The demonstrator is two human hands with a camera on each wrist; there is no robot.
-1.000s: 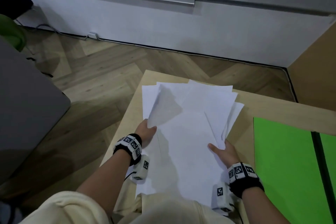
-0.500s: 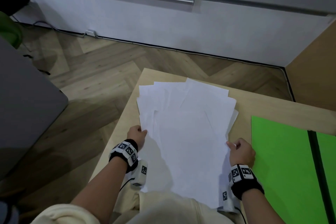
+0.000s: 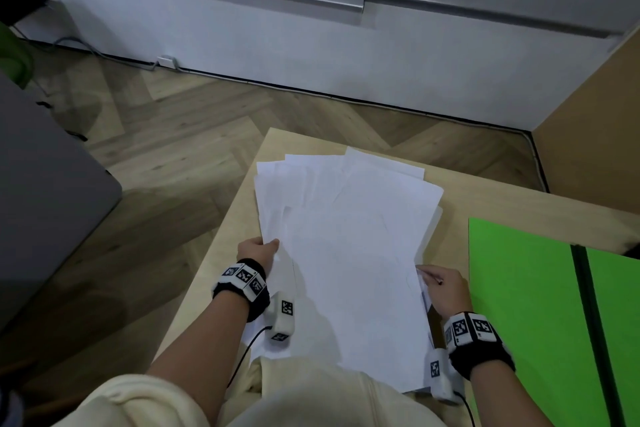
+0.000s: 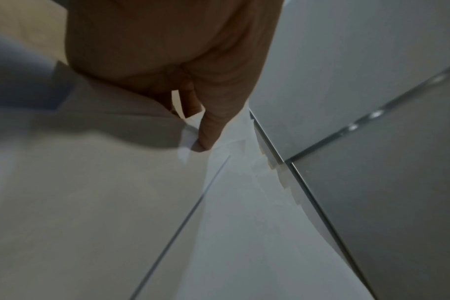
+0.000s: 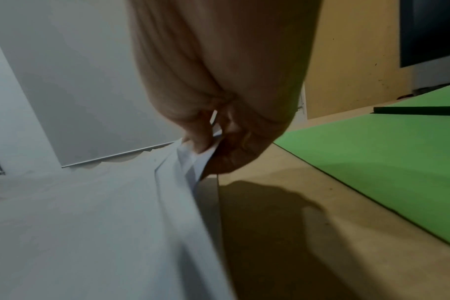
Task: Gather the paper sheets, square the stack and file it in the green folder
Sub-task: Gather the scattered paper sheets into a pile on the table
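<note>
- Paper sheets [image 3: 349, 253]: white, unprinted as far as visible, fanned in a loose uneven pile on the table [image 3: 519, 208]; far edges staggered.
- Left hand [image 3: 258, 250]: at the pile's left edge, thumb on top, pinching sheets.
- Right hand [image 3: 445, 289]: at the pile's right edge, fingers curled, pinching several sheets; edges splayed in the right wrist view.
- Green folder [image 3: 519, 305]: flat on the table, right of the pile, just beside the right hand, dark spine strip.
- Wristbands [image 3: 242, 276]: black-and-white square code markers; no legible writing.
</note>
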